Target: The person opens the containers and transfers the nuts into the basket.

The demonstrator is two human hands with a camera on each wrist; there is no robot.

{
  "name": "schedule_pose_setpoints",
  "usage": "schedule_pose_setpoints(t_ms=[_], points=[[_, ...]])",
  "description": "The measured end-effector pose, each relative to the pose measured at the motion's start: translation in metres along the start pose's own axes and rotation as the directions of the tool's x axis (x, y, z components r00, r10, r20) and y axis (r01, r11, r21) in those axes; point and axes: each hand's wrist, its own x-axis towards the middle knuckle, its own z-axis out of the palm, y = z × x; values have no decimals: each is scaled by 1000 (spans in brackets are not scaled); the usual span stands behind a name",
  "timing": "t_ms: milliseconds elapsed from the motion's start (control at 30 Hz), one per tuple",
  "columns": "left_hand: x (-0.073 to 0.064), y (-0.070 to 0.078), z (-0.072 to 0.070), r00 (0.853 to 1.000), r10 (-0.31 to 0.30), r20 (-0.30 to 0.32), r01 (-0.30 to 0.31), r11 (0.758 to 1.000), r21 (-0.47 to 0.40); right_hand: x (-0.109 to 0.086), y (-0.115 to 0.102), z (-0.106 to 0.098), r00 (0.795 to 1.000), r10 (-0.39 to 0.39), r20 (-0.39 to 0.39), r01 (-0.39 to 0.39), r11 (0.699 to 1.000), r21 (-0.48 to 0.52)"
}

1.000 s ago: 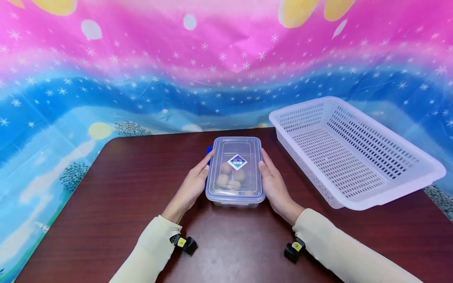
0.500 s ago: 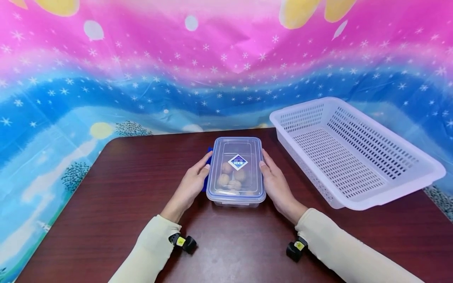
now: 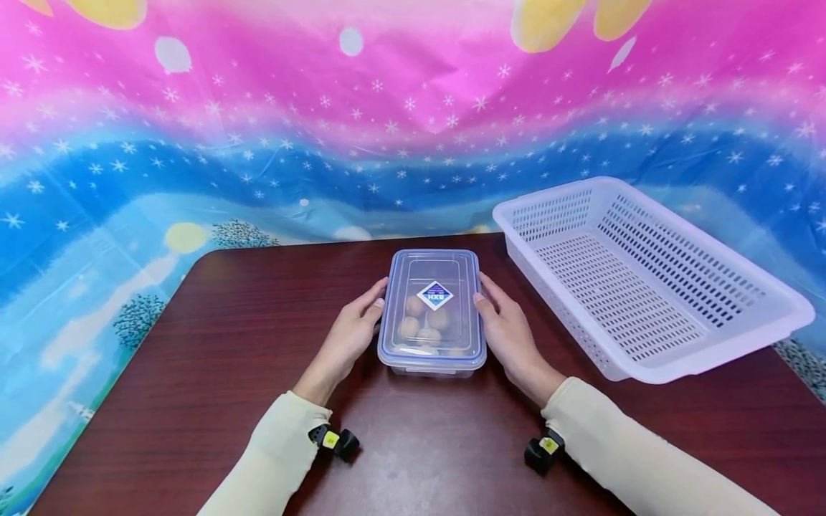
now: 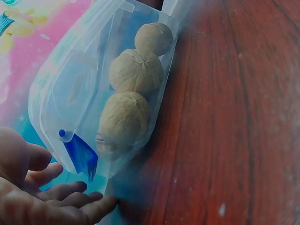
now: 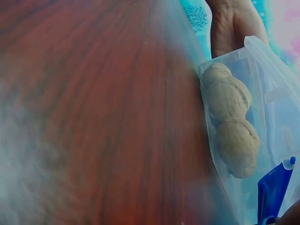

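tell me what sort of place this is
Probably an indoor tabletop filming setup rather than a working kitchen: a snowflake-print backdrop covers the space behind a wood-grain table, and wrist-worn black cameras are in view.

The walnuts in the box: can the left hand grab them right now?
Probably not: the lid covers the box, so it seems in the way. The left hand is outside, beside the walnuts but with the box's wall between.

The clear lidded box (image 3: 458,319) with a blue-and-white diamond label sits upright on the table (image 3: 245,330), walnuts (image 4: 136,71) inside.
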Motion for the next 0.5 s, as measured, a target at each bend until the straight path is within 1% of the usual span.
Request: schedule_pose_setpoints(t_ms=[100, 200, 367, 500], points=[[-1, 1, 0, 999, 13, -36, -10, 998, 67, 1, -2, -2, 1000, -9, -21, 9, 1000, -7], [-2, 3, 0, 997, 35, -65, -28, 995, 94, 2, -5, -4, 999, -15, -41, 15, 1000, -12], [-2, 6, 1, 991, 96, -91, -93, 995, 32, 3, -10, -6, 997, -29, -65, 26, 999, -45], [-3, 7, 0, 987, 110, -116, -109, 994, 17, 5, -11, -7, 996, -36, -83, 30, 997, -74]])
